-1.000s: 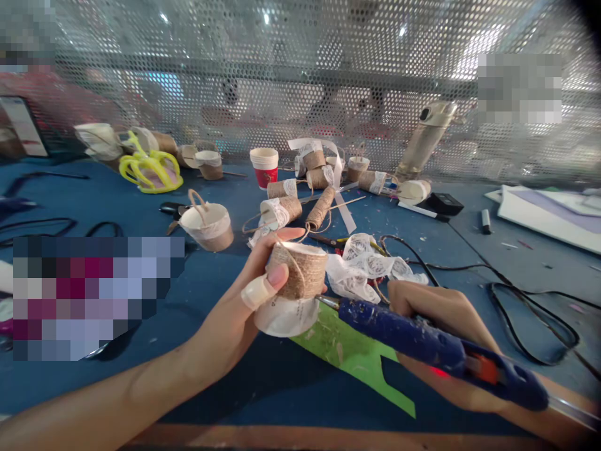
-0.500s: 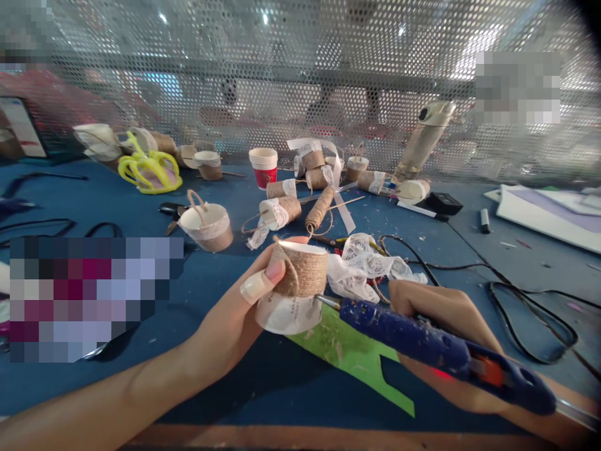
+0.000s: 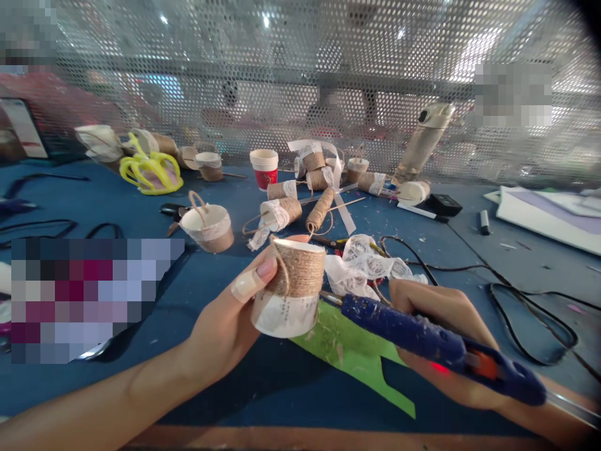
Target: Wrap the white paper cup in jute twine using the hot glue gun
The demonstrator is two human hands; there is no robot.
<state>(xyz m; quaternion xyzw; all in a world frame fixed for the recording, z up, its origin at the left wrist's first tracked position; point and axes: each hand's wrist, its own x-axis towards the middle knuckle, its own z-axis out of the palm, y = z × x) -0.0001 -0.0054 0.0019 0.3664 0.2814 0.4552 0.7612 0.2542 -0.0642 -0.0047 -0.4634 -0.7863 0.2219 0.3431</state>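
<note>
My left hand (image 3: 235, 307) grips a paper cup (image 3: 303, 272), thumb across its near side, a bandage around the thumb. Twine is wound about the cup's rim half, with one loose strand hanging over the coils; the other half is bare white. In my right hand (image 3: 451, 313) is a blue hot glue gun (image 3: 404, 329), a glue stick jutting from its back and a red light glowing. Its nozzle points left, close to the cup's right side; whether it touches I cannot tell. Below them lies a green sheet (image 3: 347, 351), and behind the gun a crumpled lace ribbon (image 3: 361, 263).
Several twine-and-lace cups, like this small basket (image 3: 209, 228), lie about the blue table. Farther back are a red-and-white paper cup (image 3: 264, 169), a twine spool (image 3: 320, 210) and a bottle (image 3: 425, 141). A black cable (image 3: 530, 338) loops at right; perforated metal (image 3: 282, 81) stands behind.
The cup has shifted slightly left and turned a little in my left hand. The nozzle, earlier at the lower edge of the twine, now sits just off to the right.
</note>
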